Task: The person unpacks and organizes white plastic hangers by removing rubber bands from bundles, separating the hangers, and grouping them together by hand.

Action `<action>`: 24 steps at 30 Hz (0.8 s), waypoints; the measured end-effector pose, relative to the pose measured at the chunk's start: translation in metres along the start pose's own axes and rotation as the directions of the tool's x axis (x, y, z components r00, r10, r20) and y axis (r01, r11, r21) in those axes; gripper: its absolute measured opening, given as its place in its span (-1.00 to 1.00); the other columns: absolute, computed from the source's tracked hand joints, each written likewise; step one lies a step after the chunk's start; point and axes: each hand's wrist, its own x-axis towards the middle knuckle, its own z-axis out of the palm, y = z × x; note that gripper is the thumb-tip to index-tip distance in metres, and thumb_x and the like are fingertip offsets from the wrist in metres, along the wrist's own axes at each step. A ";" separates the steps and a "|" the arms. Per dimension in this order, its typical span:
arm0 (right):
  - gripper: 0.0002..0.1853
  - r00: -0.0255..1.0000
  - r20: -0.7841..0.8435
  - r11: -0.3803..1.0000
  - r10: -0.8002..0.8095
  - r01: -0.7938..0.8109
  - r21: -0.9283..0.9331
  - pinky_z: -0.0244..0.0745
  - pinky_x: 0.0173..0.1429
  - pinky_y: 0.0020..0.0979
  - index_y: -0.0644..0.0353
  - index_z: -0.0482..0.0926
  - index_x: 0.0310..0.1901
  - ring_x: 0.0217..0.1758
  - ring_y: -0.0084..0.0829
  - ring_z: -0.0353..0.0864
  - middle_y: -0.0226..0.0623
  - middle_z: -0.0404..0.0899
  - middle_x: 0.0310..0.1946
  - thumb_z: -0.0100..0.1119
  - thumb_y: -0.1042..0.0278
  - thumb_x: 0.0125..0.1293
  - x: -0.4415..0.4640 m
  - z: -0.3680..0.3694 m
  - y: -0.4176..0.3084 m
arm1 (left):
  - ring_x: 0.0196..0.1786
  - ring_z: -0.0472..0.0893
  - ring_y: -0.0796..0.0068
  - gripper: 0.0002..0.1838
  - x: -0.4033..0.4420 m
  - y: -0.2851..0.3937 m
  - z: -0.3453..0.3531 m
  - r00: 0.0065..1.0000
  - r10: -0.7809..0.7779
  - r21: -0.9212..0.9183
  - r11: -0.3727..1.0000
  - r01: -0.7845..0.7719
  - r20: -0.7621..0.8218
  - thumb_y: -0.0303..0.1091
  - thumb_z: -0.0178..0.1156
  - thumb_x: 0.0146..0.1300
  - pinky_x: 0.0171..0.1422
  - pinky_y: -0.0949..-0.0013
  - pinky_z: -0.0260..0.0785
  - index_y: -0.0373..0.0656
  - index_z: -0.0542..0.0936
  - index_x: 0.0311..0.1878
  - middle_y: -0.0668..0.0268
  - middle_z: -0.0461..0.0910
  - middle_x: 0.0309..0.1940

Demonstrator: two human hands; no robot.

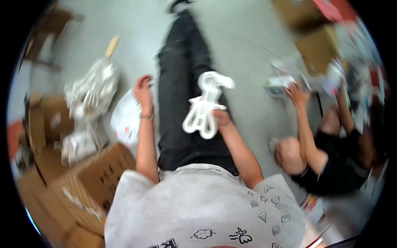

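My right hand (222,118) grips a white plastic looped frame (201,115) above my dark trousers. The frame has a hooked upper end and two rounded loops below. It looks like a hanger, but blur hides the details. To the left of my legs, my left hand (143,90) is raised with its fingers loosely bent and apart. Nothing shows in it. A white plastic bag (124,118) lies beside that wrist, on the floor.
Cardboard boxes (89,182) stand at the lower left, near a heap of clear-wrapped white items (93,89). On the right a co-worker's hand (298,96) touches a white and green package (279,84). More cardboard boxes (318,49) are at the upper right.
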 end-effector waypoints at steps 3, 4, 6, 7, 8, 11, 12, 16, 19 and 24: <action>-0.17 0.999 -0.039 0.999 0.023 -0.024 -0.025 0.56 0.37 0.05 0.13 0.37 0.37 0.31 0.01 0.57 0.07 0.49 0.26 0.54 0.10 0.09 -0.004 0.002 -0.002 | -0.16 0.71 0.46 -0.83 -0.021 -0.080 -0.042 0.994 -0.109 0.270 0.958 0.099 0.024 -0.45 0.20 0.41 -0.04 0.36 0.54 -0.26 0.73 -0.08 0.24 0.78 -0.23; -0.20 0.999 -0.035 0.999 0.019 -0.020 -0.028 0.54 0.37 0.06 0.08 0.38 0.35 0.31 0.01 0.56 0.05 0.49 0.25 0.54 0.10 0.08 -0.003 0.005 -0.002 | -0.20 0.72 0.40 -0.83 -0.034 -0.091 -0.052 0.991 -0.131 0.354 0.928 0.113 0.026 -0.44 0.21 0.37 -0.04 0.33 0.54 -0.26 0.73 -0.09 0.18 0.77 -0.27; -0.25 0.999 -0.051 0.999 0.008 -0.010 -0.031 0.47 0.41 0.10 -0.04 0.42 0.28 0.29 0.02 0.54 0.02 0.50 0.20 0.56 0.07 0.06 -0.001 0.008 0.000 | -0.20 0.75 0.26 -0.83 -0.057 -0.109 -0.075 0.992 -0.125 0.500 0.857 0.124 -0.031 -0.43 0.22 0.34 -0.03 0.26 0.56 -0.25 0.73 -0.11 0.11 0.77 -0.29; -0.27 0.999 -0.034 1.000 0.016 -0.016 -0.021 0.38 0.48 0.11 -0.04 0.43 0.25 0.29 -0.02 0.53 -0.03 0.51 0.16 0.58 0.06 0.05 0.001 0.008 0.001 | -0.20 0.76 0.21 -0.82 -0.065 -0.115 -0.085 0.989 -0.131 0.553 0.819 0.150 -0.075 -0.43 0.21 0.33 -0.02 0.24 0.57 -0.25 0.73 -0.11 0.09 0.77 -0.29; -0.28 1.000 -0.015 1.000 0.010 -0.011 -0.014 0.36 0.50 0.10 -0.03 0.44 0.23 0.29 -0.04 0.52 -0.07 0.51 0.13 0.58 0.05 0.05 0.004 0.003 0.002 | -0.18 0.76 0.13 -0.81 -0.067 -0.120 -0.096 0.993 -0.052 0.575 0.812 0.104 -0.106 -0.44 0.17 0.33 0.00 0.19 0.57 -0.27 0.73 -0.14 0.05 0.76 -0.28; -0.33 1.000 -0.011 0.999 0.008 -0.009 -0.046 0.35 0.47 0.07 -0.03 0.45 0.16 0.23 -0.11 0.51 -0.15 0.49 0.07 0.57 0.00 0.06 0.005 0.003 0.002 | -0.17 0.74 -0.03 -0.79 -0.057 -0.153 -0.133 0.991 -0.072 0.656 0.744 0.129 -0.113 -0.48 0.10 0.30 0.06 0.07 0.55 -0.30 0.72 -0.17 -0.01 0.76 -0.26; -0.32 1.000 -0.024 0.999 0.008 -0.009 -0.048 0.35 0.46 0.06 -0.04 0.44 0.15 0.21 -0.13 0.50 -0.17 0.48 0.05 0.58 -0.02 0.05 0.006 0.009 0.002 | -0.06 0.71 -0.09 -0.77 -0.051 -0.167 -0.143 0.991 -0.117 0.691 0.712 0.127 -0.062 -0.52 0.07 0.28 0.15 0.02 0.52 -0.34 0.70 -0.15 -0.09 0.73 -0.22; -0.31 0.999 -0.046 0.996 0.018 -0.022 -0.086 0.34 0.45 0.04 -0.05 0.42 0.13 0.16 -0.17 0.49 -0.19 0.47 0.02 0.58 -0.05 0.04 0.008 0.017 0.002 | 0.13 0.64 -0.16 -0.73 -0.027 -0.233 -0.177 0.951 -0.302 0.908 0.414 0.070 0.064 -0.48 0.09 0.29 0.27 -0.01 0.48 -0.42 0.61 -0.02 -0.20 0.66 -0.07; -0.33 0.998 -0.057 0.995 0.031 -0.036 -0.095 0.33 0.46 0.04 -0.04 0.43 0.11 0.16 -0.17 0.50 -0.18 0.48 0.01 0.59 -0.04 0.04 0.013 0.021 0.002 | 0.34 0.51 -0.21 -0.61 -0.013 -0.241 -0.189 0.878 -0.460 0.921 0.269 0.282 -0.135 -0.42 0.15 0.34 0.40 -0.24 0.35 -0.31 0.52 0.21 -0.14 0.51 0.25; -0.36 0.996 -0.063 0.994 0.065 -0.070 -0.086 0.32 0.49 0.04 -0.03 0.46 0.06 0.19 -0.15 0.52 -0.15 0.51 -0.01 0.61 -0.01 0.02 0.017 0.023 0.001 | 0.37 0.48 -0.20 -0.51 0.008 -0.178 -0.178 0.906 -0.331 0.940 0.122 0.319 -0.265 -0.36 0.18 0.35 0.46 -0.30 0.29 -0.18 0.42 0.34 -0.03 0.43 0.35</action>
